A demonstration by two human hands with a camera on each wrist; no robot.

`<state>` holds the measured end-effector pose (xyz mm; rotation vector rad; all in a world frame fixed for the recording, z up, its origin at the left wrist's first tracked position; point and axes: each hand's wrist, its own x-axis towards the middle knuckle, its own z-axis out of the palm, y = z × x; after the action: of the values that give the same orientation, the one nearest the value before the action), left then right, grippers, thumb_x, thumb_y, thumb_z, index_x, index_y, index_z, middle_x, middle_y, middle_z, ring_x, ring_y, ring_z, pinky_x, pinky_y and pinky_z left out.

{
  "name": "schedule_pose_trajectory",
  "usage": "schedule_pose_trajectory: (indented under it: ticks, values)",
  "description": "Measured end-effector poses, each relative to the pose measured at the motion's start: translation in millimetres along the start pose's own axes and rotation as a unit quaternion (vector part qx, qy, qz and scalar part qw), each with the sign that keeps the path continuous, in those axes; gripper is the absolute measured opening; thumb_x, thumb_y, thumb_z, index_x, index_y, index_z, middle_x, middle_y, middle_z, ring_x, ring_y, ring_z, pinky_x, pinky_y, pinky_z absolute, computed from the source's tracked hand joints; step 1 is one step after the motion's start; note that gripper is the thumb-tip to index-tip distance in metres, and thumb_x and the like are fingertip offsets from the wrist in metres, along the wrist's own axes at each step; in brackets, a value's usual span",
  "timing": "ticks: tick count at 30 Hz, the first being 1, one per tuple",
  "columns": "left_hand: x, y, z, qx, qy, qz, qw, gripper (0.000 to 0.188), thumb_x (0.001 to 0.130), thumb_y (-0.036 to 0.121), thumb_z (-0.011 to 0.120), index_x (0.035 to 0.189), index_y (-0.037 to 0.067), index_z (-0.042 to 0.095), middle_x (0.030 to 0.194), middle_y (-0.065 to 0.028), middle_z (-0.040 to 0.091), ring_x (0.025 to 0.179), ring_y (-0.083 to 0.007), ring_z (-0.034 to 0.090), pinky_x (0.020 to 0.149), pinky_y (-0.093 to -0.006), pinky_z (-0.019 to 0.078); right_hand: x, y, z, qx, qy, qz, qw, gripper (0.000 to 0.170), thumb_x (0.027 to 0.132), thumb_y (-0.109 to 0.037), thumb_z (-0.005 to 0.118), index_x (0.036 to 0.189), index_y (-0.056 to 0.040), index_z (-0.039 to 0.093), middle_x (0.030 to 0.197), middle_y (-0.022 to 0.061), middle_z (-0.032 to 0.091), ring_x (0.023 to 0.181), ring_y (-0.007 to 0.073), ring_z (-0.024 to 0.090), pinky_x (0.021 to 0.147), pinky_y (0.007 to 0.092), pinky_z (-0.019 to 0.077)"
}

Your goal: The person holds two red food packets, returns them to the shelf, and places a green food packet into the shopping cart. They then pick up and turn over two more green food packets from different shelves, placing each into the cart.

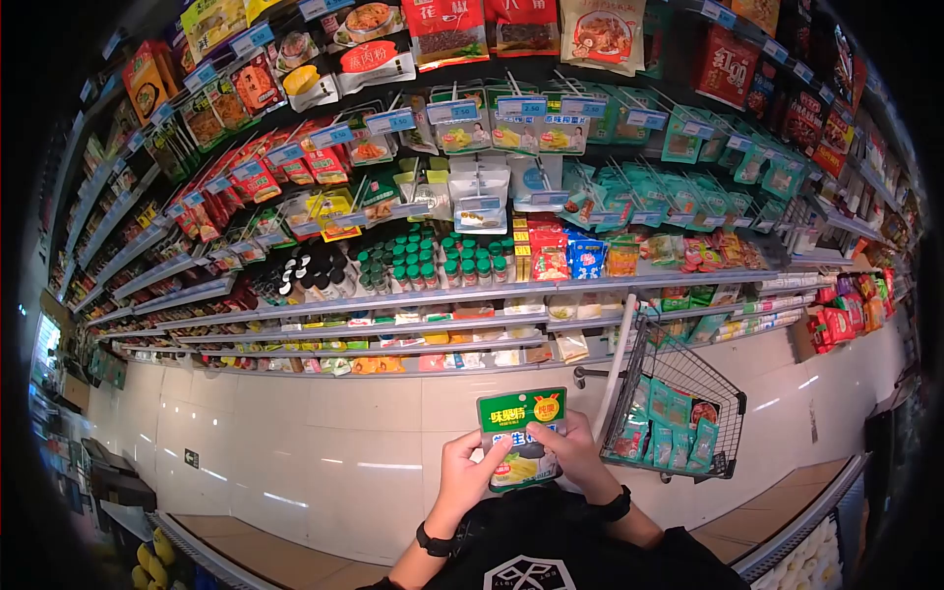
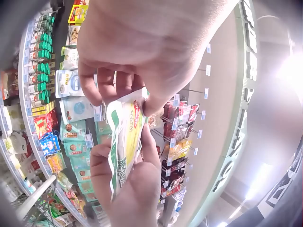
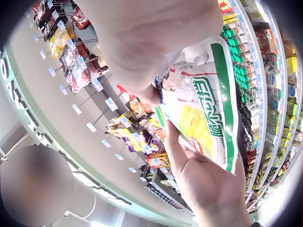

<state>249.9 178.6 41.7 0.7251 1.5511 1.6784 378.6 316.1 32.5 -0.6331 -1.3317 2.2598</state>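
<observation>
A green and white food packet (image 1: 523, 440) with yellow pickled vegetable pictured on its front is held up before the chest. My left hand (image 1: 465, 475) grips its left side, thumb laid across the front. On the other side, my right hand (image 1: 577, 455) grips the edge with its thumb also on the front. The left wrist view shows the packet (image 2: 127, 137) nearly edge-on, fingers curled behind it. In the right wrist view the packet (image 3: 203, 104) faces the camera more fully, between both hands.
A shopping cart (image 1: 733, 433) holding several teal packets (image 1: 669, 418) stands to the right, its pale handle (image 1: 618, 369) toward the shelf. Ahead runs a long shelf (image 1: 393, 303) with green-capped jars (image 1: 423, 267) and hanging packets (image 1: 678, 192). Pale tiled floor (image 1: 295, 423) lies between.
</observation>
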Motion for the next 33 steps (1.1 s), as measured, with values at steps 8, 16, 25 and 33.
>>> schedule_pose_trajectory:
  ticks: [8, 16, 25, 33]
  values:
    - [44.6, -22.0, -10.5, 0.037, -0.017, -0.047, 0.998, 0.022, 0.097, 0.016, 0.071, 0.104, -0.004, 0.074, 0.08, -0.0012, 0.072, 0.071, -0.0021, 0.057, 0.064, -0.0203, 0.0455, 51.8, -1.7, -8.1, 0.094, 0.123, -0.034, 0.987, 0.022, 0.098, -0.01, 0.067, 0.117, 0.0009, 0.065, 0.11, 0.0093, 0.073, 0.095, 0.0152, 0.07, 0.084, 0.03, 0.0569]
    - [137.7, -26.0, 11.2, 0.026, -0.025, -0.02, 0.999, 0.022, 0.098, 0.016, 0.071, 0.104, -0.004, 0.074, 0.079, 0.0003, 0.07, 0.07, -0.0027, 0.057, 0.068, -0.0216, 0.0471, 107.8, -12.4, -57.7, 0.121, 0.084, -0.031, 0.989, 0.027, 0.098, -0.009, 0.065, 0.123, 0.0002, 0.063, 0.115, 0.0084, 0.071, 0.101, 0.0141, 0.069, 0.091, 0.0301, 0.0548]
    - [216.8, -11.8, 46.2, 0.195, -0.029, 0.13, 0.972, 0.058, 0.095, 0.018, 0.07, 0.145, 0.002, 0.044, 0.149, -0.0143, 0.045, 0.125, -0.0226, 0.052, 0.099, -0.0367, 0.0461, 152.5, -27.2, -88.2, 0.028, 0.141, -0.117, 0.983, 0.024, 0.098, -0.011, 0.067, 0.118, 0.0012, 0.067, 0.112, 0.0055, 0.071, 0.098, 0.0088, 0.065, 0.085, 0.027, 0.0535]
    - [238.4, -27.3, 42.2, -0.058, -0.209, 0.011, 0.976, 0.071, 0.104, 0.042, 0.051, 0.16, 0.006, 0.025, 0.161, -0.0119, 0.032, 0.145, -0.029, 0.037, 0.117, -0.0416, 0.0318, 160.8, -80.5, -75.6, -0.309, 0.05, -0.267, 0.912, 0.052, 0.083, -0.022, 0.078, 0.131, -0.0049, 0.066, 0.123, 0.0117, 0.063, 0.098, 0.0216, 0.067, 0.085, 0.0317, 0.054]
